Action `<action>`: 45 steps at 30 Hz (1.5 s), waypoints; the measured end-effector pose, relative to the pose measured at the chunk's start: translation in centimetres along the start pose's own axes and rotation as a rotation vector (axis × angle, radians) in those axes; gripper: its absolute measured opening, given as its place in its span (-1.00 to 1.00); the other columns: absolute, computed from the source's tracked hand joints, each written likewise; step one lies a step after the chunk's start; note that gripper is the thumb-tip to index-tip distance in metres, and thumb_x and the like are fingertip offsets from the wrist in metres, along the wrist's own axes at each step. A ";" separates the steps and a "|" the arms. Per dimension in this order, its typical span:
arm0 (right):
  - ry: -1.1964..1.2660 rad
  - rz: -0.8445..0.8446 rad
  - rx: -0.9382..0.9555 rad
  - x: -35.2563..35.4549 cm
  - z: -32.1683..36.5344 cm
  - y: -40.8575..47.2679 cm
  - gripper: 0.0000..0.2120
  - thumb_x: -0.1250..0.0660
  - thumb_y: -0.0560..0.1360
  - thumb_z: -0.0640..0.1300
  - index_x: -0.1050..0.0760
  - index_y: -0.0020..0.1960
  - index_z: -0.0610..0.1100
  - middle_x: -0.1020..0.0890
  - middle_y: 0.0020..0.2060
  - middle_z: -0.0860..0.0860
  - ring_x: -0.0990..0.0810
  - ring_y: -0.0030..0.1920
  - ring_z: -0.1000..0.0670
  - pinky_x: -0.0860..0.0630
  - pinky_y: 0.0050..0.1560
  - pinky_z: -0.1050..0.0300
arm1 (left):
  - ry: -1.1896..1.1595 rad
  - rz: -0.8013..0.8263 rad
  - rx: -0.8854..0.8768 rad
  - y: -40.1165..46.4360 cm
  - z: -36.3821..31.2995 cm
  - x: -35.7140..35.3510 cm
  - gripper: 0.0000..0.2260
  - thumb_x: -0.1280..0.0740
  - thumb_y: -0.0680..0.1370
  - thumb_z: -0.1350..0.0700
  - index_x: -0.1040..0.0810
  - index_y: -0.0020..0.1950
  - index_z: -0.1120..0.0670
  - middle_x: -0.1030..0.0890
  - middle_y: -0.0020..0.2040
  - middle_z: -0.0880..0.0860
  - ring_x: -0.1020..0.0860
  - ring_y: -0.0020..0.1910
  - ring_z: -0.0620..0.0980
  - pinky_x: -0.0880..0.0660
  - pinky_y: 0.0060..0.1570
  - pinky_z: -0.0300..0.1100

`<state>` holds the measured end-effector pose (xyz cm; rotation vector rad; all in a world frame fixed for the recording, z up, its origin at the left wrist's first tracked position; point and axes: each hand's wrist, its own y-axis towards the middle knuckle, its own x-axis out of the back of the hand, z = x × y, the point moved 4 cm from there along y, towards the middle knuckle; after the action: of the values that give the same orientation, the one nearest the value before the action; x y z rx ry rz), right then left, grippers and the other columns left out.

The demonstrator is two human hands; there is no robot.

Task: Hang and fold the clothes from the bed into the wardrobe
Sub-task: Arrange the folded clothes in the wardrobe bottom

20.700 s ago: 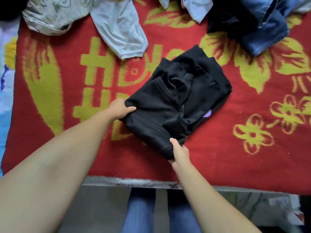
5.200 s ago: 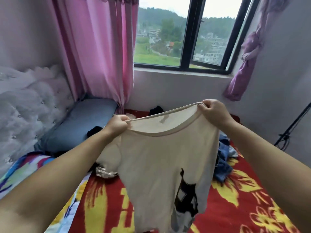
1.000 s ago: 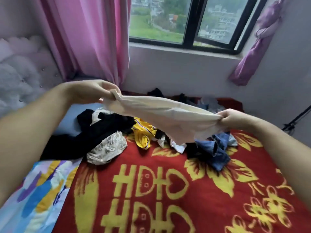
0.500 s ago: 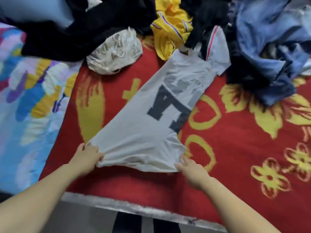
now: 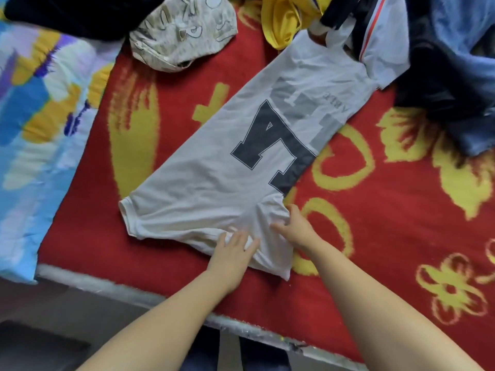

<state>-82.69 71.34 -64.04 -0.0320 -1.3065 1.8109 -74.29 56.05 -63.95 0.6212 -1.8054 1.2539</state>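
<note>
A white T-shirt (image 5: 214, 178) with a dark printed letter lies spread diagonally on the red and yellow blanket (image 5: 375, 223), hem toward me and collar end toward the clothes pile. My left hand (image 5: 231, 254) lies flat on the hem with fingers spread. My right hand (image 5: 293, 226) rests on the shirt's right hem corner, where the cloth bunches under its fingers. The wardrobe is out of view.
A heap of unfolded clothes runs along the far side: black garment (image 5: 67, 17), patterned cream piece (image 5: 182, 30), yellow jersey (image 5: 286, 20), blue denim (image 5: 460, 49). A colourful blue sheet (image 5: 34, 116) lies left. The bed edge (image 5: 134, 293) runs near my legs.
Both hands have let go of the hem corners. The left hand slid right along the hem to its middle, and the right hand moved up onto the shirt's right corner.
</note>
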 end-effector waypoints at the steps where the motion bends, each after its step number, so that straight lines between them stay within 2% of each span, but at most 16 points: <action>1: 0.011 0.025 -0.011 -0.2 0.0 0.3 -0.82 -0.33 0.49 -0.13 -0.39 0.03 -0.14 -0.52 -0.12 -0.04 -0.51 -0.13 -0.04 -0.39 -0.16 0.09 | 0.012 -0.032 0.025 0.1 0.2 -0.3 -0.31 -0.44 0.35 0.13 -0.32 0.47 0.04 -0.41 0.35 0.17 -0.39 0.36 0.15 -0.31 0.29 0.21; 4: 0.136 0.052 -0.023 0.9 -1.2 0.9 -0.79 -0.31 0.47 -0.20 -0.32 -0.29 -0.10 -0.39 -0.39 0.02 -0.35 -0.38 0.05 -0.28 -0.36 0.15 | 0.049 -0.093 0.006 -0.1 0.9 -1.3 -0.30 -0.57 0.06 0.13 -0.59 0.21 0.07 -0.62 -0.04 0.11 -0.62 -0.05 0.11 -0.56 -0.02 0.10; 8: 0.242 -0.005 -0.012 2.4 -2.4 0.4 -0.77 -0.35 0.46 -0.18 -0.31 -0.27 -0.10 -0.35 -0.35 0.00 -0.30 -0.34 0.02 -0.21 -0.37 0.14 | -0.026 -0.383 -0.061 -0.3 2.2 -1.9 -0.67 -0.24 0.29 0.18 -0.51 0.03 0.04 -0.55 -0.25 0.01 -0.56 -0.29 0.06 -0.34 0.00 0.01; 12: 0.235 -0.007 -0.113 1.9 -2.3 0.2 -0.79 -0.34 0.41 -0.15 -0.29 -0.23 -0.12 -0.35 -0.39 0.00 -0.30 -0.43 0.03 -0.25 -0.44 0.19 | -0.241 -0.387 0.020 -0.3 2.7 -2.1 -0.78 -0.15 0.37 0.08 -0.61 -0.24 -0.02 -0.53 -0.34 -0.07 -0.56 -0.31 0.00 -0.29 0.02 -0.11; 15: 0.434 -0.029 -0.158 1.8 -1.0 0.6 -0.73 -0.34 0.30 -0.08 -0.40 -0.06 -0.16 -0.43 -0.35 -0.05 -0.41 -0.49 0.02 -0.39 -0.42 0.15 | -0.691 -0.281 0.249 -1.6 4.0 -2.5 -0.82 -0.25 0.49 0.11 -0.65 -0.14 0.06 -0.61 -0.24 -0.05 -0.57 -0.23 -0.03 -0.34 -0.11 -0.20; 17: 0.681 -0.013 -0.130 1.9 1.8 0.6 -0.70 -0.32 0.46 -0.21 -0.36 0.17 -0.17 -0.51 -0.31 -0.08 -0.51 -0.52 0.07 -0.48 -0.46 0.19 | -1.103 -0.124 0.458 -2.0 5.0 -2.7 -0.86 -0.29 0.56 0.18 -0.63 -0.14 0.10 -0.59 -0.27 -0.03 -0.51 -0.26 -0.11 -0.38 -0.20 -0.23; 21: 1.059 0.016 -0.010 1.7 7.6 1.0 -0.28 -0.27 0.57 -0.29 0.09 0.55 -0.05 -0.61 0.10 -0.18 -0.66 0.01 -0.10 -0.61 0.01 -0.01 | -1.665 -0.096 0.857 -2.6 7.7 -2.7 -0.77 -0.22 0.61 0.18 -0.54 -0.23 0.10 -0.54 -0.28 0.11 -0.50 -0.26 0.02 -0.43 -0.31 -0.23; 23: 0.893 -0.088 0.030 1.5 8.4 1.2 -0.29 -0.28 0.57 -0.27 0.06 0.56 -0.09 -0.62 0.07 -0.11 -0.64 0.05 -0.04 -0.55 0.11 -0.04 | -1.774 -0.015 0.994 -2.9 8.7 -3.0 -0.79 -0.20 0.63 0.12 -0.53 -0.14 0.13 -0.57 -0.23 0.15 -0.54 -0.31 0.05 -0.49 -0.36 -0.23; 26: 0.406 -0.258 0.117 0.8 8.0 0.3 -0.49 -0.21 0.57 -0.24 -0.20 0.49 -0.13 -0.63 -0.02 -0.02 -0.60 -0.05 0.04 -0.52 0.00 0.10 | -1.538 0.051 0.966 -3.3 10.5 -2.7 -0.79 -0.16 0.63 0.15 -0.49 -0.13 0.19 -0.56 -0.32 0.11 -0.51 -0.52 -0.07 -0.48 -0.47 -0.27; 30: -0.204 -0.217 0.397 -3.4 7.1 -1.8 -0.54 -0.26 0.53 -0.20 -0.34 0.42 -0.20 -0.54 0.24 -0.12 -0.52 0.20 -0.11 -0.39 0.13 0.17 | -0.944 -0.215 0.766 -3.7 15.0 0.0 -0.89 -0.23 0.57 0.17 -0.53 -0.01 0.18 -0.58 -0.09 0.13 -0.54 -0.12 0.12 -0.47 0.00 -0.01; 33: -0.640 -0.079 0.699 -9.9 6.6 -2.8 -0.26 -0.38 0.42 -0.03 -0.17 0.49 -0.21 -0.31 0.44 -0.26 -0.31 0.44 -0.23 -0.33 0.36 -0.24 | -0.584 -0.417 0.727 -3.7 19.0 1.9 -0.64 -0.30 0.49 0.25 -0.46 0.30 0.20 -0.47 0.24 0.22 -0.43 0.24 0.21 -0.27 0.23 0.05; 36: -0.968 0.093 0.694 -14.6 6.6 -2.2 0.01 -0.44 0.38 0.12 0.21 0.53 -0.02 0.13 0.52 -0.26 0.15 0.54 -0.25 0.23 0.41 -0.42 | -0.564 -0.270 0.763 -3.1 22.8 2.1 -0.42 -0.31 0.50 0.18 -0.23 0.50 0.14 -0.29 0.44 0.18 -0.27 0.41 0.19 -0.21 0.33 0.06; 37: -0.985 0.090 0.657 -15.3 6.8 -1.8 0.05 -0.47 0.35 0.14 0.20 0.54 0.00 0.14 0.52 -0.27 0.15 0.54 -0.26 0.28 0.36 -0.42 | -0.553 -0.187 0.754 -2.8 23.7 1.8 -0.40 -0.32 0.51 0.14 -0.18 0.51 0.12 -0.28 0.45 0.16 -0.25 0.42 0.17 -0.21 0.34 0.05; 39: -0.987 0.066 0.584 -15.7 7.1 -1.4 0.04 -0.59 0.18 0.11 -0.10 0.50 -0.01 -0.24 0.46 -0.31 -0.23 0.47 -0.28 -0.04 0.32 -0.47 | -0.547 -0.084 0.702 -2.4 24.8 1.7 -0.45 -0.33 0.51 0.09 -0.24 0.46 0.10 -0.40 0.38 0.15 -0.35 0.36 0.17 -0.29 0.28 0.03; 42: -0.934 0.013 0.641 -15.7 7.0 -1.5 -0.32 -0.48 0.20 -0.23 -0.46 0.31 -0.04 -0.53 0.25 -0.24 -0.52 0.26 -0.26 -0.40 0.11 -0.47 | -0.697 0.028 0.621 -2.4 25.3 2.4 -0.59 -0.33 0.45 -0.04 -0.50 0.23 0.14 -0.60 0.15 0.18 -0.55 0.13 0.18 -0.43 0.04 -0.04; 45: -0.549 -0.035 0.700 -13.9 8.1 -2.1 -0.42 -0.14 0.47 -0.37 -0.32 0.46 -0.10 -0.40 0.39 -0.16 -0.33 0.44 -0.14 -0.10 0.43 -0.30 | -1.115 0.077 0.643 -2.6 25.3 4.1 -0.76 -0.38 0.39 -0.02 -0.62 -0.05 0.11 -0.65 -0.01 0.16 -0.61 -0.11 0.09 -0.48 -0.13 -0.12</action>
<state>-76.67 56.28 -64.96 0.9134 -0.9269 2.2375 -83.34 31.97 -63.13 1.9123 -2.2347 1.7231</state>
